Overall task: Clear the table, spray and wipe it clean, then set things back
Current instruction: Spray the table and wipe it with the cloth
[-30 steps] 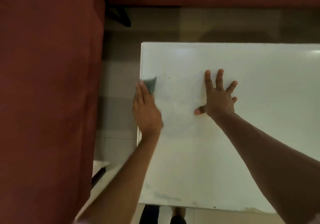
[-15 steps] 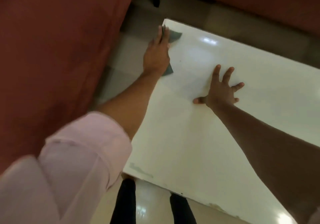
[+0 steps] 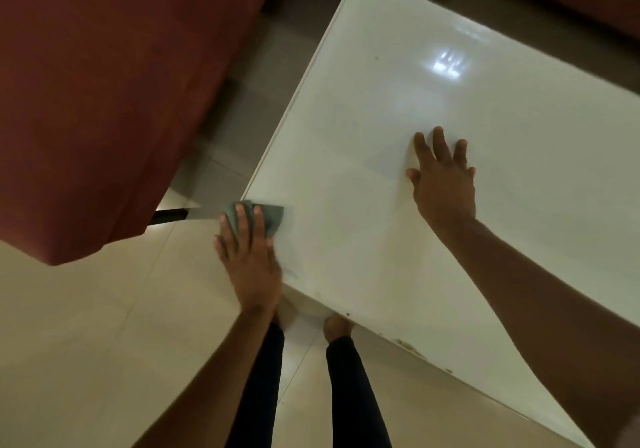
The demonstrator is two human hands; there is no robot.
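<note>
Nearby, red sofa beside table — left hand presses cloth at corner.

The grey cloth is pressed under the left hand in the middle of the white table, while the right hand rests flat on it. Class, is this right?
No. The head view shows the grey cloth under the left hand at the near left corner of the white table, not its middle; the right hand does rest flat on it.

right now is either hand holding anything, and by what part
Nothing is gripped. The left hand presses flat on the grey cloth at the table corner; the right hand lies flat on the table.
</note>
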